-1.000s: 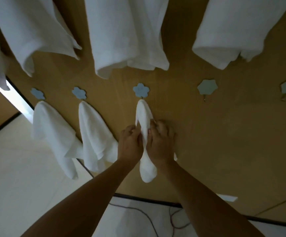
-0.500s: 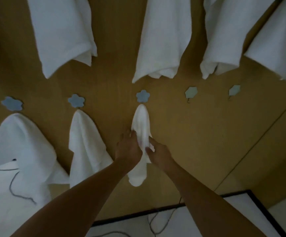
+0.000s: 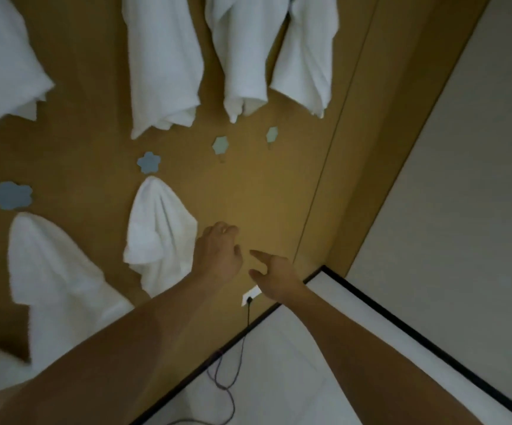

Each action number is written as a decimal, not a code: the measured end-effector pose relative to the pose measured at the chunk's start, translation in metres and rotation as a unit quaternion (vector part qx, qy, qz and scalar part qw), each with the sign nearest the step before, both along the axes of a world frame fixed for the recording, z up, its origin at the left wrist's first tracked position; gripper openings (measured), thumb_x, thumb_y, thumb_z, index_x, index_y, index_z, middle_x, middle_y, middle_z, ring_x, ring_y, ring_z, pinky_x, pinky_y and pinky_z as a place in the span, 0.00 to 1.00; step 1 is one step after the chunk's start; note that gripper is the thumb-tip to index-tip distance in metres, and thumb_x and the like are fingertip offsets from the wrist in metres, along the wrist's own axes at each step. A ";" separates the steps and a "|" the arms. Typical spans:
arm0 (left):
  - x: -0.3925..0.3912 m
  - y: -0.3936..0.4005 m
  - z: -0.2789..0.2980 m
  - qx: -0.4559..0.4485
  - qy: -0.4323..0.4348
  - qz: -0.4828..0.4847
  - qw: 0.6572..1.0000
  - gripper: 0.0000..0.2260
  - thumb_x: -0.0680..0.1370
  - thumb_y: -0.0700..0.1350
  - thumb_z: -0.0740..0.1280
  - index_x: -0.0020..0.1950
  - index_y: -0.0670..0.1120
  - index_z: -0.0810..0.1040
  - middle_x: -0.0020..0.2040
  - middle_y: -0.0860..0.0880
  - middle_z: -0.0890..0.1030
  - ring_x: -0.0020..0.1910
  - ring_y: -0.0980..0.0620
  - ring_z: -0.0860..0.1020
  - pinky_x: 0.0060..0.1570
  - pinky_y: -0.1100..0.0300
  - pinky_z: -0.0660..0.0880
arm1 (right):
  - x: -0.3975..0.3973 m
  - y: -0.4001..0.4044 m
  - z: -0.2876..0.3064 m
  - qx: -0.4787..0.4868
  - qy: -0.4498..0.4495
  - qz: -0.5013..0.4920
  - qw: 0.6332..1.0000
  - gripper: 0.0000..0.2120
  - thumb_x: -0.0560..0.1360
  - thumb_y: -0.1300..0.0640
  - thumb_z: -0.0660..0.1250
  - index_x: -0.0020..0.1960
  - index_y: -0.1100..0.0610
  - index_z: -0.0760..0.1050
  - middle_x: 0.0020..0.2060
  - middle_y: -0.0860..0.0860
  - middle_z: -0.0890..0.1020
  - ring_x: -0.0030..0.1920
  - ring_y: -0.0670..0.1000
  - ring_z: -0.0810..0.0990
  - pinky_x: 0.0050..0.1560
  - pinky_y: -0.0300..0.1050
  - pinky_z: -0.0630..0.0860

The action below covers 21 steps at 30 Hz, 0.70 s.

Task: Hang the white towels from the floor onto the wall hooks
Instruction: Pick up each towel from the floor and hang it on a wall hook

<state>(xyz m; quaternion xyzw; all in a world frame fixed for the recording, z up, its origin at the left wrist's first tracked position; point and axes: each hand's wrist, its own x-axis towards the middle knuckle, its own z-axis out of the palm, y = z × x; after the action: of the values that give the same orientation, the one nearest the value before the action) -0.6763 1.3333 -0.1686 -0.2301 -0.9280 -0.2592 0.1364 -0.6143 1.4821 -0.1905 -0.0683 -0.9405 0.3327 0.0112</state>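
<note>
I have let go of the small white towel (image 3: 159,237). Half a second ago both my hands were on it, pinching its narrow folds below the blue flower hook (image 3: 148,162); now it hangs on its own from that hook at centre left of the frame, and it has spread wider than it was, its lower edge fanned out.

My left hand (image 3: 217,256) sits just right of the towel's lower right edge, fingers loosely curled and holding nothing; whether its knuckles touch the cloth I cannot tell. My right hand (image 3: 274,279) is further right, near the middle of the frame, apart from the towel, forefinger stretched toward the wooden wall (image 3: 263,194) and the rest relaxed, empty too.

My view has swung to the right since then. The next small towel (image 3: 52,277) and its flower hook (image 3: 11,195) have slid to the left edge, blurred. Two bare hexagonal hooks (image 3: 220,145) now stand above my hands, upper centre. The large towels (image 3: 164,59) hang along the top. A white wall socket (image 3: 251,294) with a dark cable (image 3: 233,369) shows just below my right hand, and a pale side wall (image 3: 463,210) fills the right of the frame.
</note>
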 end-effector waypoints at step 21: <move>0.487 0.427 -0.007 -0.112 -0.090 -0.478 0.866 0.20 0.80 0.48 0.65 0.71 0.48 0.71 0.67 0.47 0.73 0.62 0.46 0.73 0.60 0.53 0.73 | 0.583 0.311 -0.017 0.013 -0.043 -0.482 0.875 0.29 0.79 0.47 0.64 0.77 0.51 0.62 0.72 0.53 0.71 0.70 0.54 0.71 0.68 0.47 0.68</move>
<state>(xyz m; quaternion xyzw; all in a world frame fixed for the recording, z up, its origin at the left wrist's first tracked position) -0.1893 1.7602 -0.1759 -0.6352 -0.7351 -0.2070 -0.1152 -0.0316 1.7934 -0.2071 -0.5274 -0.7946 0.2707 0.1308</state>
